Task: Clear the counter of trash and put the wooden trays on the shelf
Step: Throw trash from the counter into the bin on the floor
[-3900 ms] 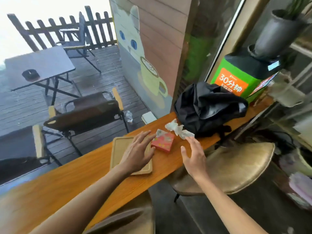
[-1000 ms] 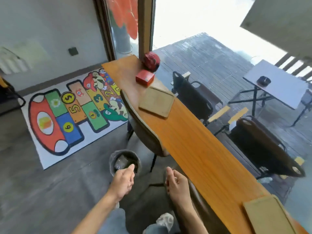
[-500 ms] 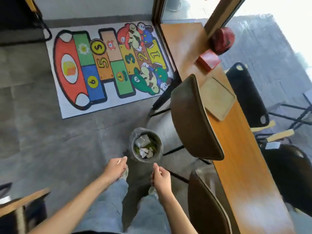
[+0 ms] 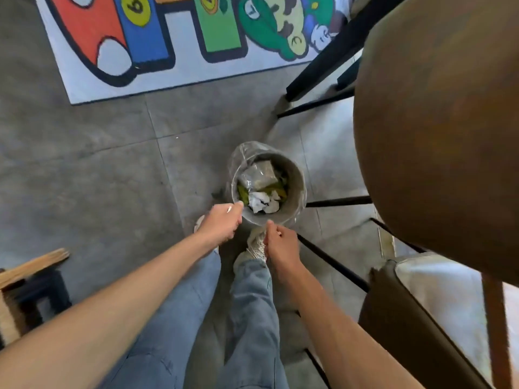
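The floor (image 4: 92, 164) of grey tiles fills most of the view, with a bright printed mat (image 4: 174, 43) across the top and two brown stools on the right: one large rounded seat back (image 4: 438, 130) and a second stool (image 4: 421, 318) lower down. Neither the tabletop nor any wooden tray is in view, so where the trays lie and which way their long sides run cannot be told from here. Below centre stand the person's legs in blue jeans (image 4: 247, 318) and a pale shoe (image 4: 254, 245). Just ahead of the shoe sits the bin (image 4: 295, 181), round, upright, mouth facing up, lined with a clear bag; it has no long axis to speak of. Inside lies the trash (image 4: 262, 202): crumpled white paper on top of greenish scraps and a clear wrapper. The left hand (image 4: 222, 223) is at the near rim, fingers loosely curled, and nothing shows in it. The right hand (image 4: 282, 242) is just short of the rim, also loosely curled; whether it pinches anything small cannot be told. This looks like the dropping step of the trash clearing, with the paper apparently already in the bin. The next move, by my reckoning, calls for turning to the tabletop for any remaining trash, then carrying the trays to the shelf.
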